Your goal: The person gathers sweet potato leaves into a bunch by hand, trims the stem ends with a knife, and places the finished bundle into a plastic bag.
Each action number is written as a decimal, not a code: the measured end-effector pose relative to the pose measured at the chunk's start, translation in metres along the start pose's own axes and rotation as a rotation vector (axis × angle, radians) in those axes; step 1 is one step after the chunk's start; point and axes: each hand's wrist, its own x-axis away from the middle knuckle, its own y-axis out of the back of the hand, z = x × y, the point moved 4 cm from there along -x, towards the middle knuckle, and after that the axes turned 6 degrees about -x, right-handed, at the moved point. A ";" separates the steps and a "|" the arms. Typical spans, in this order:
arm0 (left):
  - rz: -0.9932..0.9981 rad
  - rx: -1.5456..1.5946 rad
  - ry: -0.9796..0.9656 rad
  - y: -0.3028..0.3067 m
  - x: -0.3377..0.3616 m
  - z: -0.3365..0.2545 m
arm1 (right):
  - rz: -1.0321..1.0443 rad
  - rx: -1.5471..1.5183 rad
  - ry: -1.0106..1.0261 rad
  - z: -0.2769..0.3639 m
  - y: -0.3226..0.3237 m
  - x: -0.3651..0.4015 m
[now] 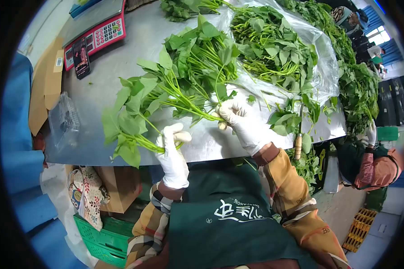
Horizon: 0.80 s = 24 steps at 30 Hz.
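White gloves cover both of my hands. My left hand [173, 154] is closed round the stems of a small leafy green bunch [129, 139], whose leaves point left. To its right, my right hand [234, 117] pinches the stem ends of another bunch [166, 89], its leaves spreading up and left over the metal table [103, 103]. Just beyond lies a larger pile of leafy stems [202, 58]. More greens [274, 49] rest on clear plastic at the upper right.
A red scale [105, 36] with a phone [81, 58] leaning on it stands at the upper left. A clear plastic box [63, 114] sits below. A wooden-handled knife [298, 143] lies near the right edge. Another person [377, 168] works at the far right.
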 end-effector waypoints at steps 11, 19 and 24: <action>0.129 0.241 0.117 0.004 -0.018 0.001 | 0.125 0.457 0.064 0.012 -0.031 0.033; 0.211 0.326 0.225 0.004 -0.011 0.000 | 0.092 0.171 0.016 -0.004 -0.034 0.041; 0.206 0.293 0.191 0.007 -0.009 -0.006 | 0.064 -0.063 -0.059 -0.016 -0.037 0.036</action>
